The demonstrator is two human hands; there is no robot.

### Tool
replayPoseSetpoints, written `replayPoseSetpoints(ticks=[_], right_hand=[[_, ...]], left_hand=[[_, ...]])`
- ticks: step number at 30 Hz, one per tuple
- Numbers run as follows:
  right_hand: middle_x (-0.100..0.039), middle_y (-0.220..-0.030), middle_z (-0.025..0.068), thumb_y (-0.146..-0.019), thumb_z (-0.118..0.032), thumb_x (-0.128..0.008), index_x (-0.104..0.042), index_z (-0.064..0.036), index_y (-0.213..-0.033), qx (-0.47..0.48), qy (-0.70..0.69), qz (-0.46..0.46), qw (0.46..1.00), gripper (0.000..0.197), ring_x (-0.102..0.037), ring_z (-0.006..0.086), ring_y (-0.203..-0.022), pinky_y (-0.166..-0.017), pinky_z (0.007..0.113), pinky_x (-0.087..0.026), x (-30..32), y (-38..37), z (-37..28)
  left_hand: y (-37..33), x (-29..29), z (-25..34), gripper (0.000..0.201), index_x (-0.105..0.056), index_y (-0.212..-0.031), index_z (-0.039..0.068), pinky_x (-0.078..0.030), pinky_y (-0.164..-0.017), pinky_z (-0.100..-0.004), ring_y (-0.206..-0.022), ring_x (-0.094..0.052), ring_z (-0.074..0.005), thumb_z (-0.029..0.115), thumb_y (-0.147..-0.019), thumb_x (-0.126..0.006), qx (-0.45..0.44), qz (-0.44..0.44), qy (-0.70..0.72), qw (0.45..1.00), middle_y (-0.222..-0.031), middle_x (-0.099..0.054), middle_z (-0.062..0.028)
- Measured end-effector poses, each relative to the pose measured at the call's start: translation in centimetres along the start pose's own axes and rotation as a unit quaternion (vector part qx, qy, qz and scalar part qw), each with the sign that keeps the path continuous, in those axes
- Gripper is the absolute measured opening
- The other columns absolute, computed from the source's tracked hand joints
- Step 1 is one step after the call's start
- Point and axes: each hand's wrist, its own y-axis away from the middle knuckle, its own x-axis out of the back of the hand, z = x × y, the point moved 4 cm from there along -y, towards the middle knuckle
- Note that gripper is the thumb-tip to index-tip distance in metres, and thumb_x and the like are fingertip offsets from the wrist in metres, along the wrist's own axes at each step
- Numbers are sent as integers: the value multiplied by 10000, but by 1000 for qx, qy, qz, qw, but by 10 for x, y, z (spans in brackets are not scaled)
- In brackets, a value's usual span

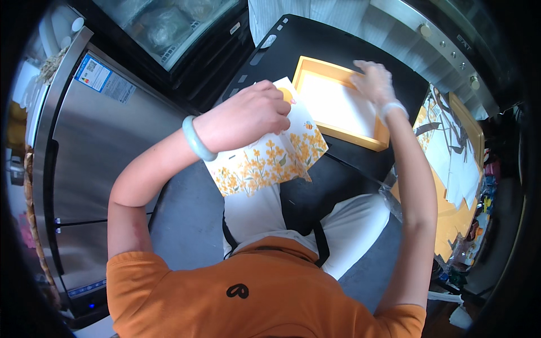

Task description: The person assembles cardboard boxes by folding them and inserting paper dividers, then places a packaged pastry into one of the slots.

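Observation:
My left hand [256, 112], with a pale green bangle on its wrist, is closed on a piece of white card packaging [253, 166] printed with yellow flowers and a small bee. The packaging is folded and tilts above my lap; its upper part is partly behind my fingers. My right hand [375, 84], in what looks like a thin clear glove, is over the far right side of a shallow yellow box [352, 135] with a white inside. Its fingers are apart and point left, slightly blurred; whether they touch the box rim I cannot tell.
The box rests on a black table [332, 36]. On the right, more flower-printed card and brown strips lie in a larger yellow tray [470, 124]. A steel refrigerator [101, 152] stands to the left, a glass-fronted cabinet [169, 28] behind it, and a steel appliance [434, 39] at the far right.

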Motion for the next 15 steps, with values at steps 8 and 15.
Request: replayPoseSetpoints(ticks=[8, 15], right_hand=[[-662, -1043, 113, -887, -212, -584, -641, -83, -1161, -16, 6, -64, 998, 308, -575, 254, -1063, -1034, 404, -298, -70, -30, -31], [-661, -1028, 116, -887, -236, -570, -651, -63, -1122, -23, 5, -56, 998, 303, -575, 249, -1047, -1038, 429, -288, -63, -21, -48]], left_hand=[[47, 10, 9, 167, -674, -803, 23, -440, -889, -352, -845, -568, -224, 5, -642, -712, 53, 44, 17, 998, -819, -610, -72], [57, 3, 7, 129, -684, -791, 20, -444, -881, -343, -855, -578, -210, 31, -663, -679, 66, 74, 40, 994, -826, -620, -63]])
